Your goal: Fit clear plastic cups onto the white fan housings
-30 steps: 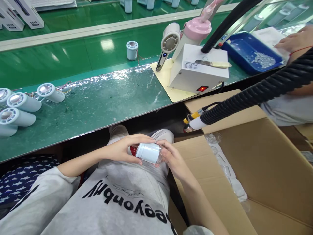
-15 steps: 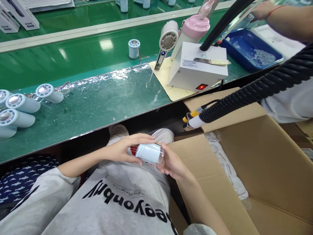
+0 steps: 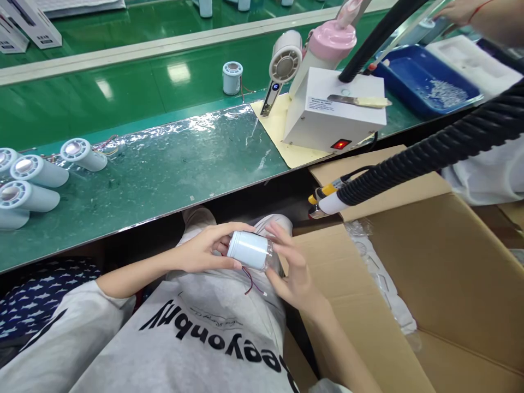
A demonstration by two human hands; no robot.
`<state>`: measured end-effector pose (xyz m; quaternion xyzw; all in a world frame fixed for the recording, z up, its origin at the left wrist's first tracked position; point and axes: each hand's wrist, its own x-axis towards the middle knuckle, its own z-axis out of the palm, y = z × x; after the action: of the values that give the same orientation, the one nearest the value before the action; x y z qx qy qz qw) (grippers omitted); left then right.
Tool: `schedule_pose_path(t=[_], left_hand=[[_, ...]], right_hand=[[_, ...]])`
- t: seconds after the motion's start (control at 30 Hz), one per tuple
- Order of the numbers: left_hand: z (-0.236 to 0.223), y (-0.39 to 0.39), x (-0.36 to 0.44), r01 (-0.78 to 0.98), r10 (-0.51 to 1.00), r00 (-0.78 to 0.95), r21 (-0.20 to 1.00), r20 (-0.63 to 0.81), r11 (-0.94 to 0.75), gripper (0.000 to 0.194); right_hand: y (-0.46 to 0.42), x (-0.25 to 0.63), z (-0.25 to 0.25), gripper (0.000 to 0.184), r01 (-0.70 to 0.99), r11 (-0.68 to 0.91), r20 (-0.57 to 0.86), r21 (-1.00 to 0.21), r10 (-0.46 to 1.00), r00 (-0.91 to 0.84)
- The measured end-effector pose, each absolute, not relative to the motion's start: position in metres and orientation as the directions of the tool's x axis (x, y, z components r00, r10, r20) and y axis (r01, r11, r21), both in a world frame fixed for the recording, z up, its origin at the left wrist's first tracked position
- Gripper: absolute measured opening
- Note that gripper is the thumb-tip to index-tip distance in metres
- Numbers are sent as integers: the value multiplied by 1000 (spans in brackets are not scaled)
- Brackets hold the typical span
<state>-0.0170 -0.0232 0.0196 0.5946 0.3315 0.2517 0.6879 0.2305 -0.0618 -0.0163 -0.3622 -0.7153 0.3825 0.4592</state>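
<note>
Over my lap, my left hand (image 3: 208,248) is wrapped round a light blue fan motor housing (image 3: 248,250), a cylinder lying on its side. Its right end is covered by a clear plastic piece (image 3: 269,255). Thin red and dark wires (image 3: 249,281) with a small white plug hang beneath. My right hand (image 3: 295,267) is beside the clear end, fingers spread and curved; whether a fingertip touches the plastic I cannot tell. Similar housings (image 3: 41,171) lie on the bench at left, and another housing (image 3: 232,79) stands upright farther back.
A white box with a lit red switch (image 3: 341,144) stands on the green bench (image 3: 184,158), near a handheld fan (image 3: 282,68) and pink-lidded bottle (image 3: 333,41). A black ribbed hose (image 3: 409,158) crosses above an open carton (image 3: 458,262). Another person's hand (image 3: 458,11) is beyond a blue tray (image 3: 421,71).
My right hand has loosened from the clear end, its fingers spreading. The housing has turned slightly, and its wires now hang below. The other person's hand has shifted.
</note>
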Motion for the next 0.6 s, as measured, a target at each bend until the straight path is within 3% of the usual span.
schedule_pose_path(t=[0.03, 0.1, 0.17, 0.23, 0.33, 0.6], left_hand=[[19, -23, -17, 51, 736, 654, 980, -178, 191, 69], [19, -22, -17, 74, 724, 657, 974, -209, 214, 73], [18, -20, -18, 90, 711, 674, 978, -199, 189, 77], [18, -18, -20, 75, 697, 703, 990, -140, 122, 80], [16, -17, -23, 25, 669, 738, 995, -83, 96, 78], [-10, -25, -17, -59, 619, 756, 920, -213, 388, 87]], right_hand=[[-61, 232, -17, 43, 181, 519, 432, -835, 824, -367], [-61, 233, -16, 37, 192, 519, 411, -833, 813, -413], [-62, 234, -15, 34, 148, 350, 271, -925, 881, -388], [-64, 234, -13, 45, 52, 113, 87, -992, 930, -358], [-66, 236, -12, 50, -22, -107, -92, -994, 930, -355], [-66, 232, -19, 45, 101, -94, -123, -990, 933, -338]])
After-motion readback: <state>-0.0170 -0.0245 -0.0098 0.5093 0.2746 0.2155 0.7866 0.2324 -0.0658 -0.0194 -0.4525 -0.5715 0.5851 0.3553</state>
